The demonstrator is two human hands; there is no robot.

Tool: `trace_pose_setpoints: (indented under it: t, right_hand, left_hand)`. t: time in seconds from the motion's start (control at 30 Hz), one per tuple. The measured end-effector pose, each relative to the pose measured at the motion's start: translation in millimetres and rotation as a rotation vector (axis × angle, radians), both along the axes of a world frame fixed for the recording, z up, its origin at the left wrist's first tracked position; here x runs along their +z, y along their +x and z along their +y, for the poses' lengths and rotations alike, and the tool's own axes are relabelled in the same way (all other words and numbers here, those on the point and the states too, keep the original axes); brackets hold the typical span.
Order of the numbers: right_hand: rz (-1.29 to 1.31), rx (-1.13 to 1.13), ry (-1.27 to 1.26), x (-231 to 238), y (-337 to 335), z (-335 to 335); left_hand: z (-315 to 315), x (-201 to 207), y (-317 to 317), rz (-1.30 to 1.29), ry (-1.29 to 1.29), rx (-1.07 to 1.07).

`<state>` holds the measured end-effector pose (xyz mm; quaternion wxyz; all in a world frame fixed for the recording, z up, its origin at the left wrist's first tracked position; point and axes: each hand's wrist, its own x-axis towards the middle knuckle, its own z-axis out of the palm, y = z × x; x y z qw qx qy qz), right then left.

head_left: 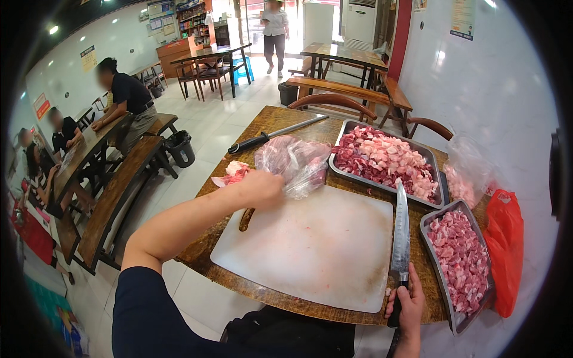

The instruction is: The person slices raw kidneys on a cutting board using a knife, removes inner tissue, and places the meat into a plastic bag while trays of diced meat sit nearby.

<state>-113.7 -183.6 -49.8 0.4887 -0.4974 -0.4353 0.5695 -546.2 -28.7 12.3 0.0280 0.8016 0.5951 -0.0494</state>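
Note:
My left hand is closed at the near edge of a clear plastic bag of meat, just past the far left corner of a white cutting board. Its fingertips are partly hidden. In my right hand is the black handle of a long kitchen knife. The dimpled blade points away from me along the board's right edge. A piece of raw meat with fat lies left of the bag. Beyond it rests a honing steel with a black handle.
Two metal trays hold diced meat: a larger tray at the far right and a smaller tray nearer. Right of them are another clear bag and a red plastic bag. People sit or stand near a wooden table at left.

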Motion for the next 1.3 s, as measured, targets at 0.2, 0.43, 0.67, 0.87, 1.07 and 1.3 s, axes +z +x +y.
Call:
trace_pose_setpoints:
  t: [0.2, 0.43, 0.67, 0.87, 1.07, 1.3]
  right_hand:
    - [0.003, 0.0, 0.004, -1.7, 1.7, 0.3]
    - [0.023, 0.01, 0.004, -3.5, 0.0, 4.3]
    - [-0.018, -0.011, -0.005, 1.4, 0.5, -0.7]
    - [0.004, -0.01, 0.007, -0.8, -2.2, 0.1]
    - [0.016, 0.004, 0.008, 1.8, -3.3, 1.4]
    - [-0.009, 0.007, 0.02, -2.1, 0.8, 2.1]
  left_hand:
    - [14.8, 18.9, -11.0, -0.028, 0.23, 0.279]
    - [52.4, 7.4, -73.5, 0.098, 0.326, 0.532]
    - [17.4, 27.2, -12.1, -0.234, 0.019, 0.13]
    - [-14.4, -13.8, 10.6, -0.003, 0.372, -0.378]
    - [39.6, 19.9, 15.1, -0.454, 0.513, -0.328]
    - [85.4, 20.8, -9.1, 0.186, -0.034, 0.046]
